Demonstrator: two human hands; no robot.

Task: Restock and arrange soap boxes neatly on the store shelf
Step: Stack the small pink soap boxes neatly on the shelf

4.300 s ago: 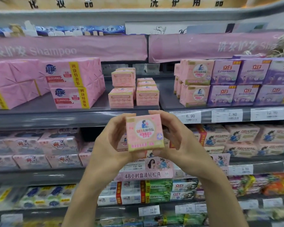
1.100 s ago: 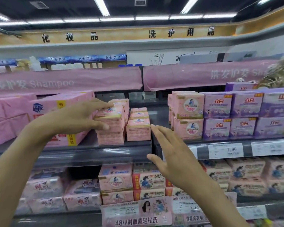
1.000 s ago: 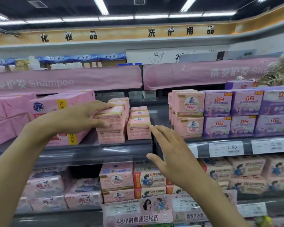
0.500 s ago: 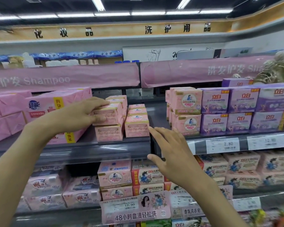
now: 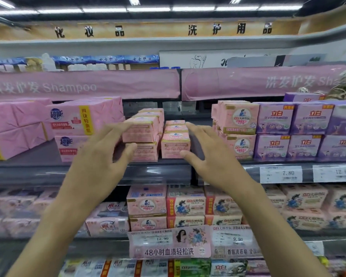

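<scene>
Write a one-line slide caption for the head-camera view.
Left hand holds the upper pink soap box of a stack; open right hand reaches toward the neighbouring box.

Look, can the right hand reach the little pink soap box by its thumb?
Probably yes. The right hand is open beside the pink soap box, thumb near its front corner, nothing between them. The left hand grips the neighbouring top box.

Far-right price label (image 5: pixel 336 172) digits blurry
</scene>
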